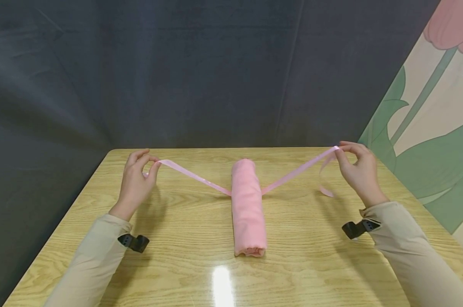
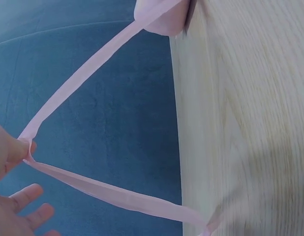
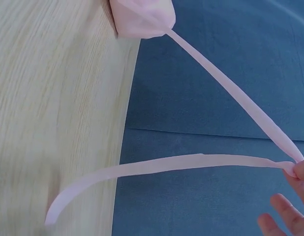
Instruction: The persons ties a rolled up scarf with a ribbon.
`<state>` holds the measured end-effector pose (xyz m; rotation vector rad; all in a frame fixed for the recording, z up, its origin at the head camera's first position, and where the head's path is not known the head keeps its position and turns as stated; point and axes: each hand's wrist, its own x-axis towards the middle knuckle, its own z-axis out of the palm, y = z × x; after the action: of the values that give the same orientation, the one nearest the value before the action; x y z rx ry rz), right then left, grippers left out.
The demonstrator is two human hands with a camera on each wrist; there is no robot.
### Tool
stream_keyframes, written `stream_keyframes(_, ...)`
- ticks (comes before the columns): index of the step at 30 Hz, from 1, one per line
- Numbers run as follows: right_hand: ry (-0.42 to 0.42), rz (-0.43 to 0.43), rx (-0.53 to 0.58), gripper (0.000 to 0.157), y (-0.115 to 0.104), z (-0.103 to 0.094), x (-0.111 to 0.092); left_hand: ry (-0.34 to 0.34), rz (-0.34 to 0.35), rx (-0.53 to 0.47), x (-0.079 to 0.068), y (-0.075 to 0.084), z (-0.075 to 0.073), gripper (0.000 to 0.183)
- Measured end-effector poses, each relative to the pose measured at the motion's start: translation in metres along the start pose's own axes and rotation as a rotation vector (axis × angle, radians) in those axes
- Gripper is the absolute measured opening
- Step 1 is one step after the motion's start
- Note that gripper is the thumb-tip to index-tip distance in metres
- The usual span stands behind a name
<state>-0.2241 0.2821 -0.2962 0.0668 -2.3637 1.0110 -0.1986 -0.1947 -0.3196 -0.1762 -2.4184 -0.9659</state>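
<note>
- One dark curtain hangs on the left and along the far side of the wooden table.
- Left beige sleeve comes in from the near edge, with a black wrist device at its cuff.
- Left hand, raised over the far left part of the table, pinches a pink ribbon between thumb and finger; a loose length hangs past the grip, as the left wrist view shows.
- From that hand the ribbon slopes down to the left side of the roll, about midway along it.
- Pink cloth roll lies at the middle of the table, one end near, one end far; any ribbon beneath it is hidden.
- Off the roll's right side, the ribbon slopes up again.
- Right hand, raised at the far right, pinches this other stretch; its tail curls down toward the table.
- Right beige sleeve carries a second black device.
- Farthest right, a wall shows pink flowers and green leaves.
</note>
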Motion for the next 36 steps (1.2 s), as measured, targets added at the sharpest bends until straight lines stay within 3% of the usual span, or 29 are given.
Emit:
stream_keyframes(13, -0.036, 0.057, 0.039, 0.038, -0.012, -0.001, 0.001, -0.035, -0.04, -0.072, 0.001, 0.006, -0.001, 0.02)
stream_keyframes(22, -0.069, 0.104, 0.14, 0.042, -0.016, -0.002, 0.0, -0.034, -0.029, -0.083, 0.002, 0.012, -0.001, 0.021)
stream_keyframes(36, -0.08, 0.099, 0.222, 0.036, -0.022, -0.001, -0.001, -0.021, -0.001, -0.102, 0.002, 0.016, -0.001, 0.02)
